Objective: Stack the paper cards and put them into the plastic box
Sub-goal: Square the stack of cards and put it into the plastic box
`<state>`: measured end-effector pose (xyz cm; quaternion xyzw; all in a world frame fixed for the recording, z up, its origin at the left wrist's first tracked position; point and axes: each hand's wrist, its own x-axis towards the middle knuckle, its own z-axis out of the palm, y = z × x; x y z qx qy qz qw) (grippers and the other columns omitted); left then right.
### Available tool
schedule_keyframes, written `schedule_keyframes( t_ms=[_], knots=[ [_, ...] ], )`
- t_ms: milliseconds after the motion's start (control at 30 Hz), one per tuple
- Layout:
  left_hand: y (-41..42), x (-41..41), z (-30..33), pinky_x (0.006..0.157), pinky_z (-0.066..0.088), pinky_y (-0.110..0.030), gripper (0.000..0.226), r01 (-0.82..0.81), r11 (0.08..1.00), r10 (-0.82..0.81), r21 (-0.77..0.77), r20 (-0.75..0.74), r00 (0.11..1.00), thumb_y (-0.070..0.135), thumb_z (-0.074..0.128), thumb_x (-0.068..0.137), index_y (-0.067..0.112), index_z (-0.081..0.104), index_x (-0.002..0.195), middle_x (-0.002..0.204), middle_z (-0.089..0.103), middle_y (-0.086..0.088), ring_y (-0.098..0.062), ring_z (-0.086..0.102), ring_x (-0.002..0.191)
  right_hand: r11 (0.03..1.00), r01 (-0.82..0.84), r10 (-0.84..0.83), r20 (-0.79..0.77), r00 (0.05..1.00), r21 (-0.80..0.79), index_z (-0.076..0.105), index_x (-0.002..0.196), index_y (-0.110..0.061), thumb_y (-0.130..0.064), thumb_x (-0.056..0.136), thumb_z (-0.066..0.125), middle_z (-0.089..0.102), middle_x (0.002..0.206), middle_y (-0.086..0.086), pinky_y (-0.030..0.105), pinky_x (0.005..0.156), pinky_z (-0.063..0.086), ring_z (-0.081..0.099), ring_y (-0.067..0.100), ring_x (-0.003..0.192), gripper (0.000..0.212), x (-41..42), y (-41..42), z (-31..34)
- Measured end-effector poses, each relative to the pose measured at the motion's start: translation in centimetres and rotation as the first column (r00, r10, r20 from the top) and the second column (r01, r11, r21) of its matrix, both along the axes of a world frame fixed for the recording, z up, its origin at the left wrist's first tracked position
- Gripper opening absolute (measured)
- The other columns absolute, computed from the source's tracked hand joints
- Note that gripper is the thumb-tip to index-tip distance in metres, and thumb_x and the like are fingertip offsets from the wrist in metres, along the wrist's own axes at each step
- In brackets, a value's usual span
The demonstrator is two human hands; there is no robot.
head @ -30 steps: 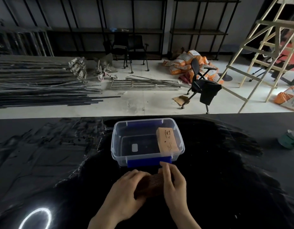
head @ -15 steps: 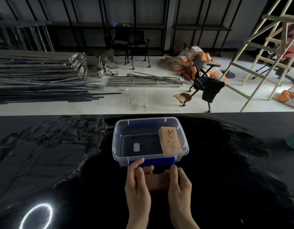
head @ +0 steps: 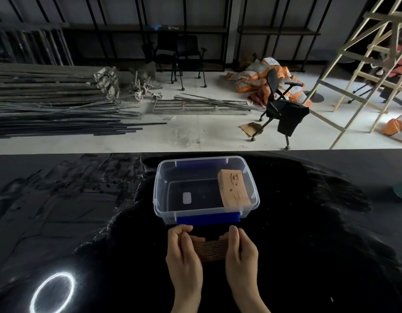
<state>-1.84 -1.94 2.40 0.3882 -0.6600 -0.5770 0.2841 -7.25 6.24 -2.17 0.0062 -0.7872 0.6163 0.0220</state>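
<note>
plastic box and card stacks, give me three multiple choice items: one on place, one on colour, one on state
1. Where in the plastic box does the card stack in the box lie?
A. right side
B. left side
C. under the box

2. What colour are the box's latches?
A. red
B. blue
C. green

3. How is the held card stack kept?
A. lying loose on the table
B. in the left hand alone
C. pressed between the left hand and the right hand

Key: 1 A, it leans along the right wall. 2 B, both strips are blue. 3 C, one hand presses each end.
</note>
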Motion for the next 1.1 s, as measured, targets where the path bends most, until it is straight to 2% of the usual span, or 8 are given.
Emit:
schedule_keyframes(
  t_ms=[400, 600, 667, 733, 800, 867, 1000, 1100],
  knots=[
    [-0.7, -0.4, -1.8, 0.069, 0.053, -0.036, 0.035, -0.031, 0.998, 0.031, -0.056, 0.007, 0.999, -0.005, 0.038, 0.100, 0.020, 0.052, 0.080, 0.075, 0.064, 0.003, -0.012, 0.067, 0.071, 0.999, 0.013, -0.013, -0.005, 1.000, 0.041, 0.064, 0.073, -0.028, -0.062, 0.093, 0.037, 0.073, 0.080, -0.016, 0.017, 0.052, 0.053, 0.068, 0.009, 0.064, 0.047, -0.2, -0.5, -0.6],
    [-1.3, 0.4, -1.2, 0.067, 0.055, -0.029, 0.022, 0.096, 0.980, -0.088, -0.176, 0.049, 0.995, 0.013, 0.040, 0.106, 0.026, 0.058, 0.105, 0.086, 0.071, 0.003, -0.002, 0.068, 0.079, 0.998, 0.067, -0.067, 0.007, 0.998, 0.003, 0.063, 0.070, -0.027, -0.064, 0.092, 0.036, 0.073, 0.075, -0.015, 0.018, 0.048, 0.050, 0.067, 0.009, 0.059, 0.051, 0.0, -1.0, 0.2],
    [-2.2, 1.4, -0.5, 0.071, 0.055, -0.023, 0.019, 0.307, 0.904, -0.274, -0.298, 0.148, 0.950, 0.034, 0.043, 0.104, 0.032, 0.055, 0.119, 0.092, 0.072, 0.010, -0.001, 0.068, 0.083, 0.996, 0.086, -0.086, -0.001, 0.996, -0.009, 0.062, 0.069, -0.025, -0.063, 0.093, 0.036, 0.073, 0.072, -0.012, 0.018, 0.046, 0.051, 0.066, 0.010, 0.054, 0.052, -0.2, -1.2, 0.9],
    [-3.5, 2.0, 0.7, 0.085, 0.050, -0.016, 0.032, 0.560, 0.722, -0.457, -0.406, 0.329, 0.827, 0.054, 0.049, 0.095, 0.041, 0.051, 0.123, 0.109, 0.067, 0.022, 0.005, 0.063, 0.099, 0.996, 0.082, -0.083, -0.036, 0.996, -0.033, 0.060, 0.067, -0.024, -0.060, 0.095, 0.037, 0.072, 0.070, -0.010, 0.017, 0.046, 0.051, 0.065, 0.011, 0.050, 0.051, -0.5, -1.3, 1.8],
    [-4.3, 2.1, 1.9, 0.096, 0.045, -0.014, 0.052, 0.734, 0.534, -0.544, -0.420, 0.494, 0.679, 0.064, 0.058, 0.082, 0.048, 0.044, 0.129, 0.125, 0.059, 0.028, 0.008, 0.056, 0.113, 0.998, 0.064, -0.065, -0.120, 0.991, -0.019, 0.057, 0.065, -0.025, -0.053, 0.097, 0.039, 0.071, 0.069, -0.011, 0.015, 0.045, 0.049, 0.063, 0.010, 0.049, 0.046, -0.8, -1.1, 2.7],
    [-4.4, 1.7, 3.0, 0.098, 0.041, -0.014, 0.062, 0.796, 0.440, -0.548, -0.415, 0.579, 0.604, 0.066, 0.064, 0.078, 0.053, 0.039, 0.132, 0.132, 0.057, 0.028, 0.008, 0.054, 0.116, 1.000, 0.021, -0.016, -0.232, 0.973, 0.019, 0.055, 0.066, -0.026, -0.045, 0.100, 0.042, 0.068, 0.065, -0.008, 0.013, 0.044, 0.047, 0.063, 0.009, 0.049, 0.042, -1.1, -0.6, 3.9],
    [-3.6, 1.1, 4.6, 0.082, 0.045, -0.012, 0.050, 0.738, 0.487, -0.528, -0.467, 0.516, 0.675, 0.078, 0.057, 0.078, 0.052, 0.050, 0.120, 0.114, 0.067, 0.029, 0.011, 0.062, 0.096, 0.986, -0.011, 0.077, -0.403, 0.912, 0.164, 0.059, 0.069, -0.011, -0.035, 0.102, 0.048, 0.065, 0.059, -0.005, 0.025, 0.046, 0.051, 0.064, 0.014, 0.052, 0.042, -1.8, -0.4, 6.7],
    [-3.5, 1.2, 5.3, 0.077, 0.051, -0.010, 0.052, 0.678, 0.596, -0.544, -0.430, 0.404, 0.735, 0.079, 0.061, 0.074, 0.049, 0.057, 0.116, 0.102, 0.069, 0.031, 0.011, 0.065, 0.095, 0.995, -0.057, 0.083, -0.347, 0.934, 0.084, 0.064, 0.080, -0.014, -0.036, 0.099, 0.058, 0.071, 0.069, -0.001, 0.022, 0.049, 0.051, 0.067, 0.013, 0.060, 0.029, -2.1, 0.6, 9.2]
  ],
)
